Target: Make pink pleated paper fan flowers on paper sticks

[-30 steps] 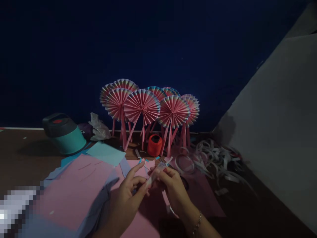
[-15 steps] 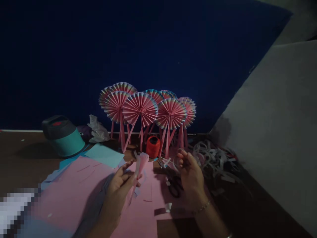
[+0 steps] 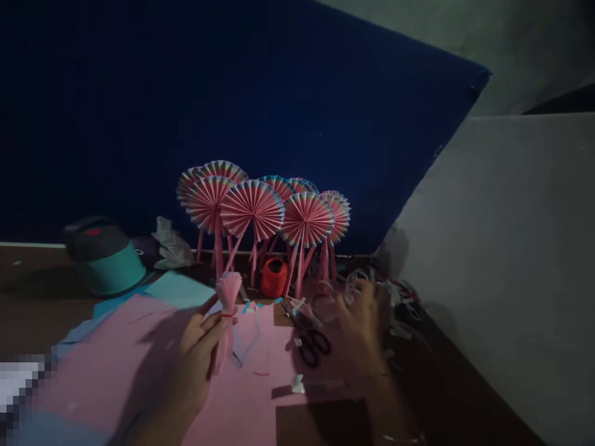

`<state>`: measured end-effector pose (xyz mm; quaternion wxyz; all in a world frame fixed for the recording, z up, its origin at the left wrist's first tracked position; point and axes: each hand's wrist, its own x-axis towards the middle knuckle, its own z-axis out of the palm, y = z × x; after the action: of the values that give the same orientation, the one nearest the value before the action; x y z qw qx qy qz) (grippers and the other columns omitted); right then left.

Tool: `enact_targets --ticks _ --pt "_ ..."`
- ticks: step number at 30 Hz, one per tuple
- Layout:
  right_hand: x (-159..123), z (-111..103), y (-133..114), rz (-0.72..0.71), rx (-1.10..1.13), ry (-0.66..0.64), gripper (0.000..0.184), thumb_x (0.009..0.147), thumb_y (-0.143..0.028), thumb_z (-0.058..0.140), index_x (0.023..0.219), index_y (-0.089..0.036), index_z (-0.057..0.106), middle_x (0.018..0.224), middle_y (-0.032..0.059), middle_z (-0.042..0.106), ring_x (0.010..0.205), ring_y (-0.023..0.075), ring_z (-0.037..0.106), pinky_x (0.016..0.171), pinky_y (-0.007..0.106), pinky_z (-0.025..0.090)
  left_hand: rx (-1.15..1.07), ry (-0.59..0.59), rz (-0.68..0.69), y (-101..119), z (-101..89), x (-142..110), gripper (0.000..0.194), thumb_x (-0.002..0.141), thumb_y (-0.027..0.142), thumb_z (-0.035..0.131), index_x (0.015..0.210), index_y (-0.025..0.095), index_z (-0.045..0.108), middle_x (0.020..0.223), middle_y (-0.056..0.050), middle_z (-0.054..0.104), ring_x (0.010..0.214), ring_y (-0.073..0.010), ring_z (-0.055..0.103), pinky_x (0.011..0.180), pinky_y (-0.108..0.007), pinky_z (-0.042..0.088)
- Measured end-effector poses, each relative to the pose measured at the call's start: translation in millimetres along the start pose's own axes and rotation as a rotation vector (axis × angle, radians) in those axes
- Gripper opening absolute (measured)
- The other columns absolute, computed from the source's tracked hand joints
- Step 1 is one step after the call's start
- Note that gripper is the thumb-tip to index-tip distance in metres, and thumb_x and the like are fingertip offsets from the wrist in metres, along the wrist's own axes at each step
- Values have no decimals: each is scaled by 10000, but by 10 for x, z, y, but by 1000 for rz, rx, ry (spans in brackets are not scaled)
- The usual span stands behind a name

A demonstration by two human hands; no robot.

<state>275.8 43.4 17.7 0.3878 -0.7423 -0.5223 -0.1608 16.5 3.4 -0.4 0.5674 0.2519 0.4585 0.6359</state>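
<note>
My left hand (image 3: 198,356) pinches a pleated pink paper bundle (image 3: 229,297), tied near its middle, and holds it upright over the pink sheets (image 3: 139,347). My right hand (image 3: 365,322) is blurred and reaches over to the pile of white paper strips (image 3: 400,297) at the right, close to a clear tape ring (image 3: 324,306). Its fingers are smeared, so what they hold does not show. Black-handled scissors (image 3: 309,337) lie between my two hands.
Several finished pink paper fans on sticks (image 3: 260,214) lean against the dark blue backdrop (image 3: 232,93). An orange thread spool (image 3: 274,277) stands below them. A teal container with a dark lid (image 3: 105,254) sits at the left, a grey board (image 3: 511,248) at the right.
Both hands held the paper piece together a second ago. My right hand let go and moved right to the strips; my left hand raised the pleated bundle upright. The view drifted rightward.
</note>
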Motion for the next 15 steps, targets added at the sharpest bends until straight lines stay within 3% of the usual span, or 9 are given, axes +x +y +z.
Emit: enact_targets --ticks 2,3,7,11,13,15 --pt "-7 -20 -59 -80 98 130 195 759 -353 572 782 -163 604 983 136 579 924 266 509 804 389 374 33 -48 -3 7 17 -28 705 616 292 770 1255 207 483 936 -28 702 857 -152 650 744 -221 480" --pt "-34 -22 -113 -148 164 132 177 780 -345 562 762 -172 594 1020 133 567 970 271 493 855 414 353 62 -68 -8 10 28 -41 713 623 295 763 1267 205 469 918 -24 702 852 -147 645 749 -219 475" --pt "-248 -31 -382 -380 322 -19 122 802 -315 590 804 -194 599 1107 110 552 1086 283 440 924 453 280 123 -122 23 9 82 -83 703 635 294 730 1271 196 445 936 -22 677 825 -144 636 757 -247 474" --pt "-446 -92 -565 -513 394 -126 123 845 -235 553 733 -204 591 1024 74 605 1014 242 491 890 419 291 173 -129 96 -22 98 -94 672 633 258 715 1251 204 456 884 -2 642 814 -142 630 784 -265 469" --pt "-515 -139 -621 -592 449 -156 81 854 -207 536 868 -209 616 1075 80 612 1020 234 501 865 402 314 189 -138 102 -53 86 -91 695 646 259 707 1277 202 422 795 24 614 751 -133 620 754 -265 473" --pt "-574 -179 -669 -724 521 -184 179 862 -171 520 1009 -223 608 1077 69 635 989 215 516 840 382 336 224 -151 117 -95 70 -86 725 659 280 706 1304 194 385 746 40 592 677 -121 598 700 -257 472"
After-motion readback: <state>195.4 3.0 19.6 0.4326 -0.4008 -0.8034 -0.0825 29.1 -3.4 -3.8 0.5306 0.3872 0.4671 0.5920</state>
